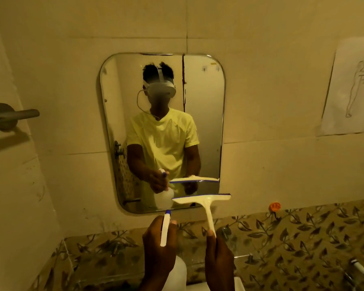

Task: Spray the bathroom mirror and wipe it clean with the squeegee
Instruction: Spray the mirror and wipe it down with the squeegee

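A rounded rectangular mirror (204, 122) hangs on the pale wall straight ahead and reflects a person in a yellow shirt. My left hand (159, 246) grips a white spray bottle (166, 228) with a blue nozzle tip that points at the mirror's lower edge. My right hand (219, 257) holds the handle of a white squeegee (206, 203). Its blade lies level against the mirror's lower right part, and its reflection shows just above it.
A grey towel bar (11, 115) sticks out from the left wall. A paper sheet with a line drawing (351, 89) hangs at the right. Leaf-patterned tiles (303, 234) run below the mirror, with an orange object (275, 206) and a marker (359, 266) nearby.
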